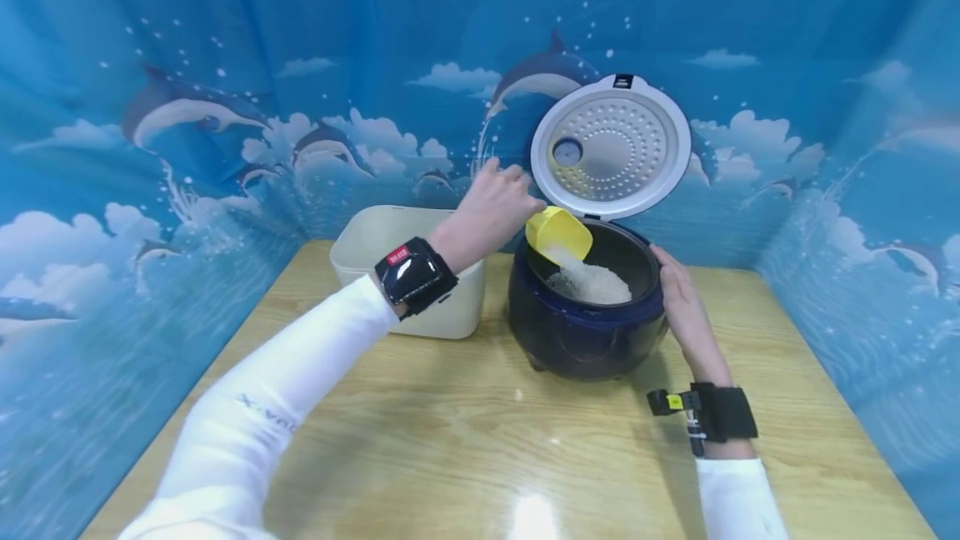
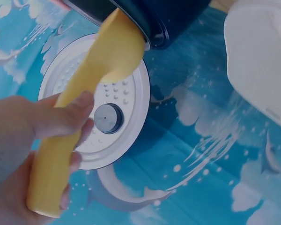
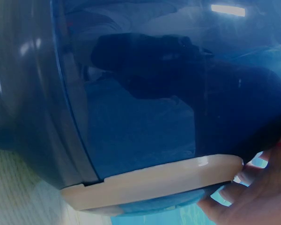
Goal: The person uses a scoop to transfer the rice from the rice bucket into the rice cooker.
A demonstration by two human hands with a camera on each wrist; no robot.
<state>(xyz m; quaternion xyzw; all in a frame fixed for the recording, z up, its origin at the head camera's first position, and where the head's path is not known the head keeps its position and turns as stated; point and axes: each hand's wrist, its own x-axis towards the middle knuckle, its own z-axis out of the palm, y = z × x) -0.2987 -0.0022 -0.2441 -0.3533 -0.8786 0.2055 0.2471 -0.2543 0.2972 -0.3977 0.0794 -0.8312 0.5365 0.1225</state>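
Note:
My left hand (image 1: 495, 207) grips the handle of a yellow scoop (image 1: 558, 233), fingers wrapped round it in the left wrist view. Tilted over a dark blue rice cooker (image 1: 585, 348), the scoop spills white rice (image 1: 596, 283) into the dark inner pot. A pile of rice lies at the bottom of the pot. The cooker's round lid (image 1: 611, 140) stands raised at the back. Against the cooker's right side rests my right hand (image 1: 688, 311), its fingers extended along the rim. The right wrist view has the fingertips (image 3: 210, 208) by a pale strip on the glossy body.
A cream-coloured bin (image 1: 457, 311) with an open top stands left of the cooker, partly behind my left forearm. Both stand on a wooden table (image 1: 450, 432). A blue dolphin-print curtain (image 1: 360, 32) surrounds the table at the back and sides.

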